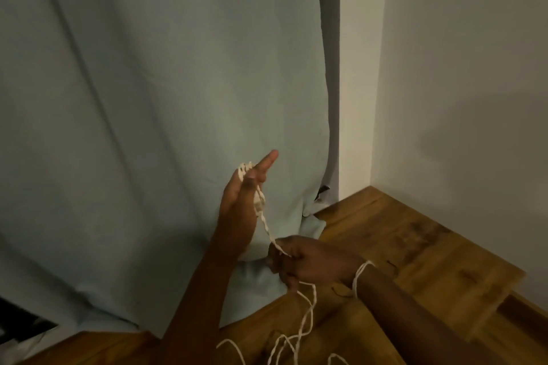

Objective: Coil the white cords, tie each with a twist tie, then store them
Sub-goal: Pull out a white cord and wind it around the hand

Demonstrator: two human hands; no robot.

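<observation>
Loose white cord [305,326] trailed at lower centre; the right hand [308,264] pinched it, while the left hand [240,204], fingers straight, carried wound loops.

Open air above the wooden counter [415,246]. Curtain [148,98] closes off its far edge and spills onto it; wall [474,68] bounds the right edge. Loose white cord [308,314] loops across the near edge.

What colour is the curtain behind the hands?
The curtain is pale grey-green, plain, seen in the head view.
</observation>
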